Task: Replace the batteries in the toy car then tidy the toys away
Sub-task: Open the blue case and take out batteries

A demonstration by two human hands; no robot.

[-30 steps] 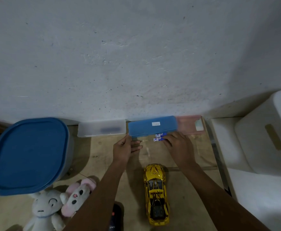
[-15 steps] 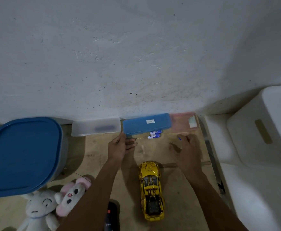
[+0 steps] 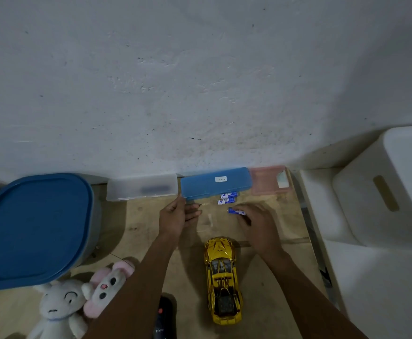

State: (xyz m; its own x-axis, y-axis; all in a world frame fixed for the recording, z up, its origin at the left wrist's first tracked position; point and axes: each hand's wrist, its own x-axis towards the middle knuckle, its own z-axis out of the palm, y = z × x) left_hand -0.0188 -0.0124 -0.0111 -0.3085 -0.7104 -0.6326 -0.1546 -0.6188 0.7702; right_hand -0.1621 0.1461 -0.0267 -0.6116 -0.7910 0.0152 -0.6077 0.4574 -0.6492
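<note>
A gold toy car (image 3: pixel 222 280) lies on the wooden floor between my forearms, nose toward the wall. My right hand (image 3: pixel 258 226) holds a blue battery (image 3: pixel 236 211) by its end, just above the floor. Two more blue batteries (image 3: pixel 227 198) lie under the raised edge of a blue flat case (image 3: pixel 216 183). My left hand (image 3: pixel 175 216) grips the case's near left corner and tips it up. A white plush rabbit (image 3: pixel 58 307) and a pink-eared plush (image 3: pixel 107 285) lie at the bottom left. A black remote (image 3: pixel 164 316) shows partly under my left forearm.
A large bin with a blue lid (image 3: pixel 32 228) stands at the left. A frosted clear case (image 3: pixel 141 187) and a pink case (image 3: pixel 269 179) flank the blue one along the white wall. White storage boxes (image 3: pixel 376 216) line the right side.
My right hand has drawn back from under the blue case toward me and now carries one battery. My left hand has stayed on the case's corner.
</note>
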